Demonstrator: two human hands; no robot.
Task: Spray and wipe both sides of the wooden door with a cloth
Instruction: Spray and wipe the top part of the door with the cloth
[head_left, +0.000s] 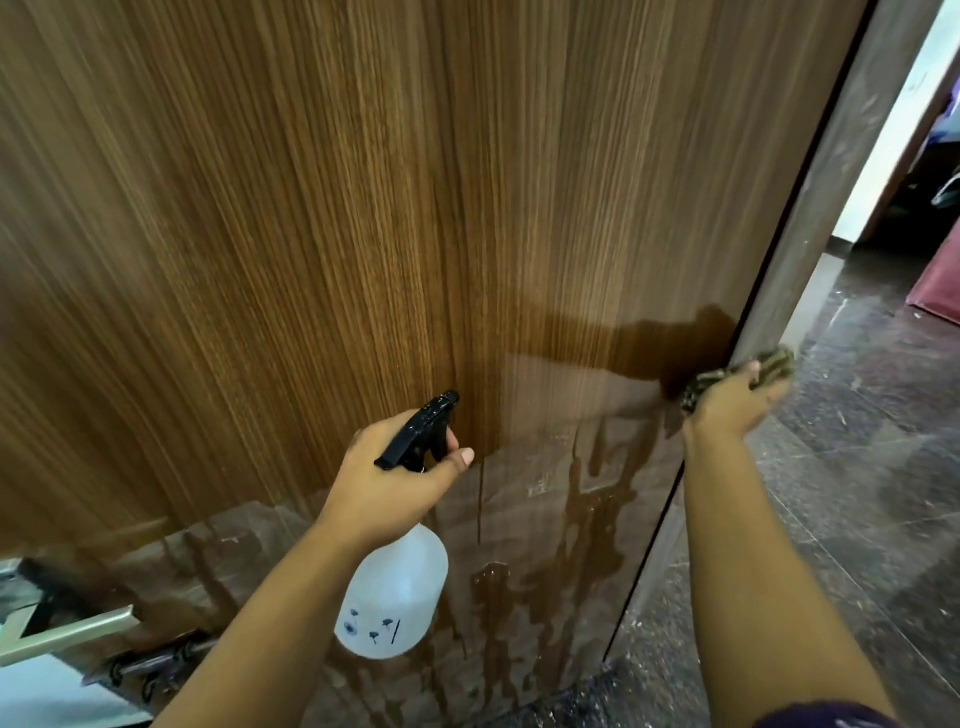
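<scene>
The wooden door (363, 208) fills most of the view, its brown grain face toward me. Wet streaks run down its lower part. My left hand (395, 478) grips the neck of a white spray bottle (395, 597) with a black trigger head pointing at the door. My right hand (737, 400) holds a dark patterned cloth (774, 364) against the door's right edge, low down. Part of the cloth is hidden behind my fingers.
The door's edge (810, 208) stands open to a room with a dark polished stone floor (857, 415). A white wall (893, 145) and a second doorway lie beyond. At lower left a pale metal bar (67, 631) and a dark fitting show below the door.
</scene>
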